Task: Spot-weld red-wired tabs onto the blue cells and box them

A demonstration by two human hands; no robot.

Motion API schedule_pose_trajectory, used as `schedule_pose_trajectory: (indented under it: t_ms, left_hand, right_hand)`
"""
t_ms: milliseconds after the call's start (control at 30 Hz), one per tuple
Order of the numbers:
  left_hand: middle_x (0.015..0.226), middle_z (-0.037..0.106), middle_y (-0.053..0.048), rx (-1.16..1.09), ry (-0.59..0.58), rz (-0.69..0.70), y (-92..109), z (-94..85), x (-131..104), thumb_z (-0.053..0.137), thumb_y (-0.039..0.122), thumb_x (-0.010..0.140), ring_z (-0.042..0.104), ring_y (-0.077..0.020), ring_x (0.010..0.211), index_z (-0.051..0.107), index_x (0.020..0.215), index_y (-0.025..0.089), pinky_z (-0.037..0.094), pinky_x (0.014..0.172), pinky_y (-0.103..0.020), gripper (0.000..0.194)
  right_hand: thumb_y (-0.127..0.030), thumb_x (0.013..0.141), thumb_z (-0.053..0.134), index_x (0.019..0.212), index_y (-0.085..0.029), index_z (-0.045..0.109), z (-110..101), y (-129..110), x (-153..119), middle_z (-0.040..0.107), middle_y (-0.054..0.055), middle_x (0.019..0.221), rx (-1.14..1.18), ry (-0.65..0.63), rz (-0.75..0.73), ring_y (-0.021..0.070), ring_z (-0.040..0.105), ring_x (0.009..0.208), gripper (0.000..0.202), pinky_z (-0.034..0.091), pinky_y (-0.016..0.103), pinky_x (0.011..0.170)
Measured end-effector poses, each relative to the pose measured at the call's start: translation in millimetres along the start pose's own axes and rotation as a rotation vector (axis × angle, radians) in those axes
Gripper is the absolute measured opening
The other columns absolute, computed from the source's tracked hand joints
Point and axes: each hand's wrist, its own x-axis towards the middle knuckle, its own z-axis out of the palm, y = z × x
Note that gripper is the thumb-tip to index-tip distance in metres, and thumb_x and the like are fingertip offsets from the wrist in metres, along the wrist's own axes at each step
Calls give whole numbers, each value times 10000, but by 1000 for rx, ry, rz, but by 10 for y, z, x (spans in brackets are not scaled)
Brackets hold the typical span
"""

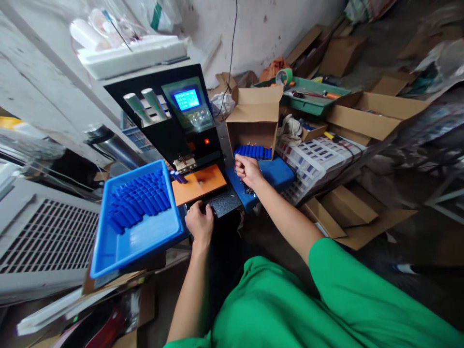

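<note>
Blue surface [278,175]; blue cylinders [251,152] just beyond right grip [248,170].

A blue work surface [279,175] carries an open cardboard box [250,131] and small metallic pieces [248,190].

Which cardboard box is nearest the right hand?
The cardboard box beside the black machine, with blue cylinders lined up inside: the right hand is at its front edge, while the other boxes lie farther away.
</note>
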Motion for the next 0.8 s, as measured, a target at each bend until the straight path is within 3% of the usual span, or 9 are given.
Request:
schedule_pose_trajectory:
  t_ms: [133, 233, 367, 500, 800]
  left_hand:
    - [933, 721, -111, -233, 60, 68, 131, -117, -32, 569, 377, 907, 664, -237, 866, 683, 1014, 169, 510, 830, -390, 260]
    - [938, 733, -77, -511, 30, 39, 333, -152, 18, 596, 401, 914, 678, -179, 817, 679, 1036, 179, 547, 757, -320, 267]
    - [981, 754, -75, -606, -14, 108, 519, -133, 134, 657, 404, 888, 707, -176, 842, 684, 1081, 178, 581, 810, -330, 298]
    - [985, 765, -78, -629, -20, 120, 536, -136, 166, 653, 407, 896, 729, -198, 876, 712, 1054, 188, 591, 871, -363, 277]
    - [898, 754, -68, -836, -57, -109, 460, -180, 78, 694, 441, 852, 715, -196, 814, 732, 955, 168, 593, 809, -347, 295]
  right_hand:
    - [-360, 738, 814, 678, -179, 492, 111, 91, -117, 461, -88, 575, 22, -83, 59, 5, 325, 405, 374, 150, 154, 365]
    - [-349, 731, 817, 665, -177, 482, 227, 152, -219, 459, -88, 569, 44, -142, 114, 3, 322, 404, 382, 156, 153, 365]
    - [-347, 723, 822, 657, -171, 490, 377, 252, -346, 467, -82, 563, 40, -153, 178, 6, 334, 406, 381, 162, 153, 361]
    - [-352, 730, 824, 673, -169, 510, 477, 325, -432, 478, -78, 567, 20, -141, 223, 7, 338, 409, 368, 172, 151, 361]
    - [-384, 754, 790, 636, -172, 491, 524, 465, -484, 460, -78, 553, -34, -139, 211, 12, 345, 416, 385, 205, 154, 378]
